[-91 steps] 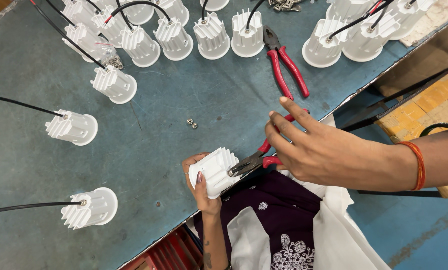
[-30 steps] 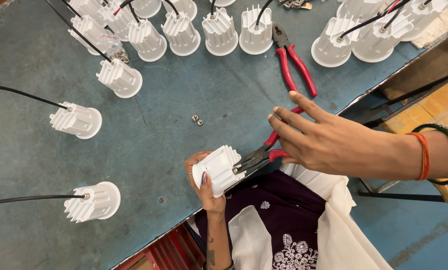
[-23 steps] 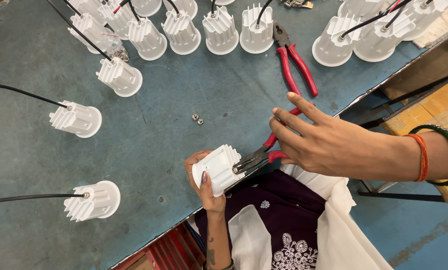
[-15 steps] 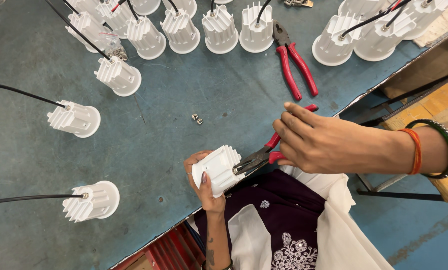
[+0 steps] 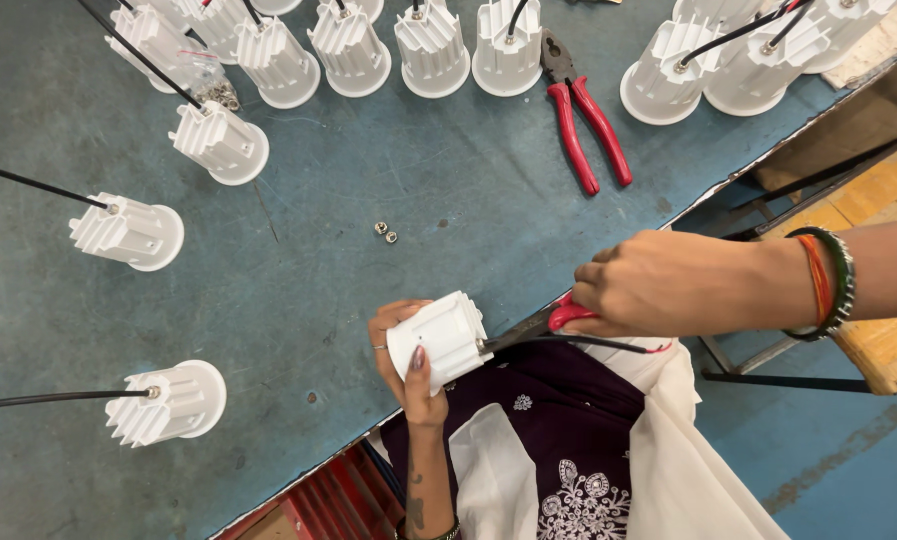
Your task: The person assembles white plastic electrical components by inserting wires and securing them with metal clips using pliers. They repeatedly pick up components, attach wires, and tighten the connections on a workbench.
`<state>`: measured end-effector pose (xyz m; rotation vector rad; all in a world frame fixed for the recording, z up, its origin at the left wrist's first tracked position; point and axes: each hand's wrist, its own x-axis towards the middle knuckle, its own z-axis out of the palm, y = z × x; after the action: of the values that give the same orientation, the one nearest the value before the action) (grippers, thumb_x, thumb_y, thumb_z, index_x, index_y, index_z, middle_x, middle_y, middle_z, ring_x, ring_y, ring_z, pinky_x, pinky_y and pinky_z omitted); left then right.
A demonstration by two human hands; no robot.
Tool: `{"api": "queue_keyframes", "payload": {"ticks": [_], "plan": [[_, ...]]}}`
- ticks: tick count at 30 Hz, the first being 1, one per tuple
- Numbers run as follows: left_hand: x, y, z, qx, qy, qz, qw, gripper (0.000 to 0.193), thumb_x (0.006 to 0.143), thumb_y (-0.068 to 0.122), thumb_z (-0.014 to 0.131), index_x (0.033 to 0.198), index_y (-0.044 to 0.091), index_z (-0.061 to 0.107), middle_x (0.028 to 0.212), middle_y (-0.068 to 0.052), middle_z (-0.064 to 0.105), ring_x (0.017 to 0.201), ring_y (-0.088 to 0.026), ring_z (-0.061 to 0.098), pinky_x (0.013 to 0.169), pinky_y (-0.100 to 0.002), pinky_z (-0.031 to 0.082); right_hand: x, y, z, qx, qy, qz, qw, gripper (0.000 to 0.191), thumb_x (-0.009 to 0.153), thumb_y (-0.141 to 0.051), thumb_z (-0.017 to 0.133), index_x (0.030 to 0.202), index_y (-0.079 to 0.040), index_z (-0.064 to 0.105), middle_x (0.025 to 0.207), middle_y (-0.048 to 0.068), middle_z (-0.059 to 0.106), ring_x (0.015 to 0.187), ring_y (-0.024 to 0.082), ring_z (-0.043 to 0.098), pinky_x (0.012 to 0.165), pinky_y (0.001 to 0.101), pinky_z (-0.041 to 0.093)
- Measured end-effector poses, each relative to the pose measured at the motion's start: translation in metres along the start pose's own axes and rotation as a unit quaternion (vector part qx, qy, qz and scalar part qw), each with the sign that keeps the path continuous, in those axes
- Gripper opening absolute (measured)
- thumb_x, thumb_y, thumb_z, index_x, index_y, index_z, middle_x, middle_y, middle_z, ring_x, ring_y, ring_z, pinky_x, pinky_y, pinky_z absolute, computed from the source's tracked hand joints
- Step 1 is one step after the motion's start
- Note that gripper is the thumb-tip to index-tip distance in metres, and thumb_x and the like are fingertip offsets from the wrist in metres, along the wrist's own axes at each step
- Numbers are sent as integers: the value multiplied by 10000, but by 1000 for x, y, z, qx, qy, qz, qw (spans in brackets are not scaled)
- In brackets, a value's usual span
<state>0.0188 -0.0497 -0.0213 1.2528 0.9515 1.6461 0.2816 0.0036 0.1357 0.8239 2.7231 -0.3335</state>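
My left hand (image 5: 408,370) grips a white finned lamp housing (image 5: 440,340) at the table's near edge, tilted on its side. My right hand (image 5: 658,285) is closed on the red handles of a pair of pliers (image 5: 543,322), whose dark jaws touch the end of the housing. A thin black wire (image 5: 608,345) runs from the housing under my right hand. Bangles and a red thread sit on my right wrist.
Several white finned housings with black cables stand on the blue-grey table (image 5: 298,260), along the far edge and at the left (image 5: 128,232). A second pair of red pliers (image 5: 583,115) lies at the back. Two small nuts (image 5: 385,233) lie mid-table. A metal frame stands at the right.
My right hand, spread open over the pliers earlier, has closed its fingers around the red handles. The left hand keeps the housing in place.
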Motion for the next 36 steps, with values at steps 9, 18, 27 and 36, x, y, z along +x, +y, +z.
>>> {"api": "queue_keyframes", "payload": {"ticks": [9,18,27,36], "plan": [[5,-5,0,-56,49,-11,997,464,934,332,515,1222,-32,493,1206,-215,558,1140,-279,566,1047,-399,441,-5,-10,-27,-340,179,-56,922,376,829,-343,586,1008,-60,758,1194,158,667,1179,351,637,1081,598,425],[5,-8,-3,-72,56,-13,996,473,932,340,512,1231,-25,484,1197,-211,557,1138,-281,569,1041,-406,446,-3,-16,-30,-363,220,-57,904,333,870,-361,607,999,-106,778,1173,149,681,1189,353,643,1047,596,427],[7,-10,-7,-63,36,-17,997,456,955,334,482,1230,-30,491,1172,-208,560,1132,-284,573,1051,-409,446,0,-10,-30,-455,227,-93,856,297,819,-264,640,1015,-91,781,1214,113,670,1195,305,635,1071,586,407],[10,-9,-13,-89,16,-56,994,441,975,322,460,1236,-32,490,1173,-199,559,1126,-269,573,1036,-386,451,6,-8,-33,-476,208,-103,848,333,822,-271,638,1082,-98,755,1242,102,665,1236,301,614,1078,589,383]]}}
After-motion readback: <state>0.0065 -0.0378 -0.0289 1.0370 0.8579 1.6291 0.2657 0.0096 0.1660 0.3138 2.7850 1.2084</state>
